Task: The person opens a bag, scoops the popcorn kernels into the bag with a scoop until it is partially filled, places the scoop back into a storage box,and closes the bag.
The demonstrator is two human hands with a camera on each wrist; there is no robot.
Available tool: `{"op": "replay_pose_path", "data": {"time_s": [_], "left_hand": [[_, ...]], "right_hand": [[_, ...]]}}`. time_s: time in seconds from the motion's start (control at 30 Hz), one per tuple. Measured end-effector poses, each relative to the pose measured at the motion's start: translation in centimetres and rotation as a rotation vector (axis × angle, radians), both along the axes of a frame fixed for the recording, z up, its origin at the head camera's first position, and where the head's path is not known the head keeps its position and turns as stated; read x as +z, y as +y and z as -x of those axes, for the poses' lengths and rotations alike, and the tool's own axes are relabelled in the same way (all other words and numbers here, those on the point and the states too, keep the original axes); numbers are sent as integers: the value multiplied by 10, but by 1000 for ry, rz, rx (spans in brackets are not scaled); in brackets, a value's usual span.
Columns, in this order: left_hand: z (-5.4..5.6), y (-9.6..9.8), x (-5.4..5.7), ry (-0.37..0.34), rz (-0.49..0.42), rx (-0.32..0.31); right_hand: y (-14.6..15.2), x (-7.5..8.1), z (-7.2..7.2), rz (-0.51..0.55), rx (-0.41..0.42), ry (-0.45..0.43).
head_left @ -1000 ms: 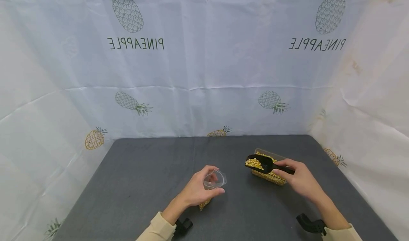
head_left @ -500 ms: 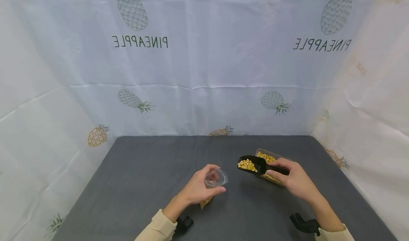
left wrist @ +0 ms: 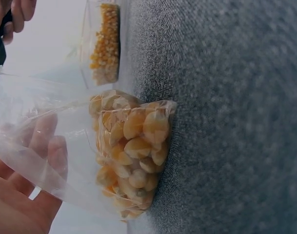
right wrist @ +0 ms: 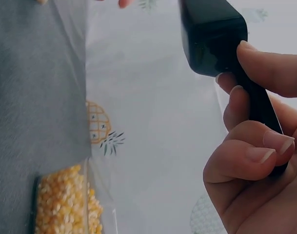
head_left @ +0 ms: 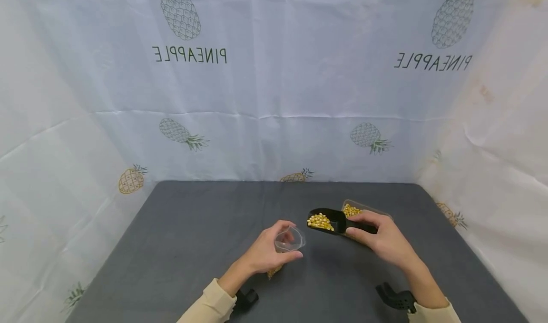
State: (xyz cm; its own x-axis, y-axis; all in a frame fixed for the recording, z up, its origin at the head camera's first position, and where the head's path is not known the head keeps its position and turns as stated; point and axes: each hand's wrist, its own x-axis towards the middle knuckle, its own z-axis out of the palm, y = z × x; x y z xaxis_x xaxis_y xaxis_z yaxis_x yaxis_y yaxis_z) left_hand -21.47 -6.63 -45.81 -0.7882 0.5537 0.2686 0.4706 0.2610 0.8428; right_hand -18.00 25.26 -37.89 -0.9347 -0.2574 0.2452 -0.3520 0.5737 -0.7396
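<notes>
In the head view my left hand (head_left: 265,251) holds a clear plastic bag (head_left: 292,240) by its upper part, thumb and fingers spread around the open mouth. Yellow corn kernels fill the bag's bottom (left wrist: 131,156), which rests on the table in the left wrist view. My right hand (head_left: 387,239) grips the handle of a black scoop (head_left: 339,221), level above the table and to the right of the bag's mouth. A heap of corn kernels (head_left: 320,221) lies in the scoop's front. From the right wrist, the scoop (right wrist: 214,36) shows only its underside and handle.
Behind my right hand stands a clear rectangular container (head_left: 376,210) of corn kernels, partly hidden by hand and scoop. The dark grey table (head_left: 214,228) meets a white pineapple-print curtain (head_left: 274,147) at the back and sides. Black wrist-camera mounts (head_left: 396,298) hang at both wrists.
My right hand has moved left with the loaded scoop, away from over the container and closer to the bag. The left hand and bag have stayed nearly still.
</notes>
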Motion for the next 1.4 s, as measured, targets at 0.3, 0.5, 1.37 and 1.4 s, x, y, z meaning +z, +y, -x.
{"op": "replay_pose_path", "data": {"time_s": [0.3,0.5,1.37,1.4], "left_hand": [[-1,-2,-1,-27,-7,-8],[0,-4,1,-11,-6,-17],[-2,-2,0,27,52,23],[-2,-2,0,25,54,23]], "right_hand": [[-10,8,2,47,47,-10],[-15,11,5,71,79,2],[-24,3,10,25,191,-64],[-24,3,10,25,195,-67]]}}
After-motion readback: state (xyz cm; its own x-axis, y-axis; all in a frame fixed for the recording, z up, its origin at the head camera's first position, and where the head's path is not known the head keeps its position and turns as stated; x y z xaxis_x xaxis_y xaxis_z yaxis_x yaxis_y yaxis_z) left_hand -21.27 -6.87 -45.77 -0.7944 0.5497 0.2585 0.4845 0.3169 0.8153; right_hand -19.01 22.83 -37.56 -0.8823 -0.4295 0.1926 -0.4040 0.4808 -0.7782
